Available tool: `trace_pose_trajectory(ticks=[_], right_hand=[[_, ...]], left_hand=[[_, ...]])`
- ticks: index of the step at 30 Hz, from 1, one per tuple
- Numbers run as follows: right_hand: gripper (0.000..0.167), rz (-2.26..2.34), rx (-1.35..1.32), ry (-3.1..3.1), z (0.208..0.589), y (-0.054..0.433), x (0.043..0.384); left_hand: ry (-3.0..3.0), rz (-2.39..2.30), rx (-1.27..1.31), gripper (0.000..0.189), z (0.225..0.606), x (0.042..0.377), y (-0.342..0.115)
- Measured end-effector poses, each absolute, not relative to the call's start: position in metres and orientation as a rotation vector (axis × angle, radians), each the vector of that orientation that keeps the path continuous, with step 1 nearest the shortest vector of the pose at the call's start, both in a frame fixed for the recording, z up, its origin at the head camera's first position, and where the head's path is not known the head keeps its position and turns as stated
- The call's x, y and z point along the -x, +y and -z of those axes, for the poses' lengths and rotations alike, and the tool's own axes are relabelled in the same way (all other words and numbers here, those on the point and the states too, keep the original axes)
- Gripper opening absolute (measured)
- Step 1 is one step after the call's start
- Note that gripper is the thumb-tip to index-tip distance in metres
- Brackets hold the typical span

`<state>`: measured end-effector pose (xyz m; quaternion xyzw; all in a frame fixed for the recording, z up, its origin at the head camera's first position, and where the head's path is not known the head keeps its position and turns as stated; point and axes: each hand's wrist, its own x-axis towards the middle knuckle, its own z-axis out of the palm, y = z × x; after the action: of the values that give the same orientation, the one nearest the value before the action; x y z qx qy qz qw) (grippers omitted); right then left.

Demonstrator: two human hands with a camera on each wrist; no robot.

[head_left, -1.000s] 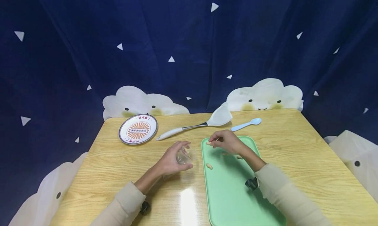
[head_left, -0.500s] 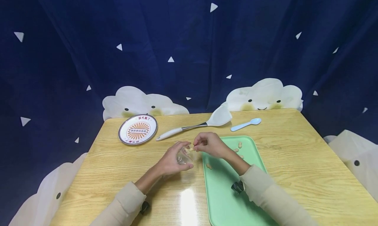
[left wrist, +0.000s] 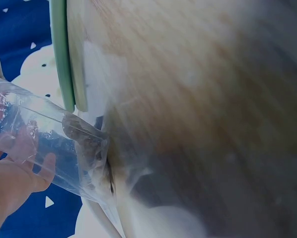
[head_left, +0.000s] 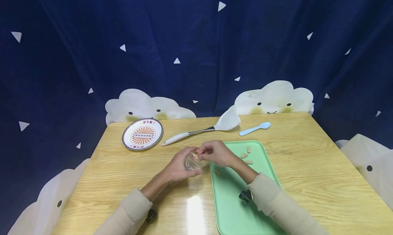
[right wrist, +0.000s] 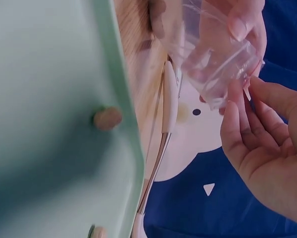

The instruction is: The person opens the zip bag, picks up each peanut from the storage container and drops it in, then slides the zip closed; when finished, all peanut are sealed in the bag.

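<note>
One clear bag, crinkled, shiny; peanuts inside

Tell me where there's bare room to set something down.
Widest: the table right of the green tray, nearer than the blue spoon. Another lies between plate and left sleeve. The tray's near part, left of the right sleeve, is bare. Crowded: the tray's far end, with peanuts, and around the clear bag, between left hand and right hand.

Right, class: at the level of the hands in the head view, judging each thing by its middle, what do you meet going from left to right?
Left hand → clear bag → right hand → group of three peanuts.
</note>
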<state>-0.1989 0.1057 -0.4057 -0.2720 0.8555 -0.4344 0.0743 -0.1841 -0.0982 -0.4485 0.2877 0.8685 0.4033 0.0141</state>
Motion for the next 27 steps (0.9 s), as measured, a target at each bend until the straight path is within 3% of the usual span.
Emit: trace_pose_trajectory(ticks=[14, 27], right_hand=[[0.007, 1.193, 0.718, 2.596, 0.417, 0.147, 0.198], [0.010, 1.006, 0.551, 2.564, 0.437, 0.147, 0.189]], left_hand=[[2.694, -1.277, -0.863, 0.080, 0.449, 0.184, -0.100], [2.701, -1.280, -0.825, 0.080, 0.449, 0.185, -0.101]])
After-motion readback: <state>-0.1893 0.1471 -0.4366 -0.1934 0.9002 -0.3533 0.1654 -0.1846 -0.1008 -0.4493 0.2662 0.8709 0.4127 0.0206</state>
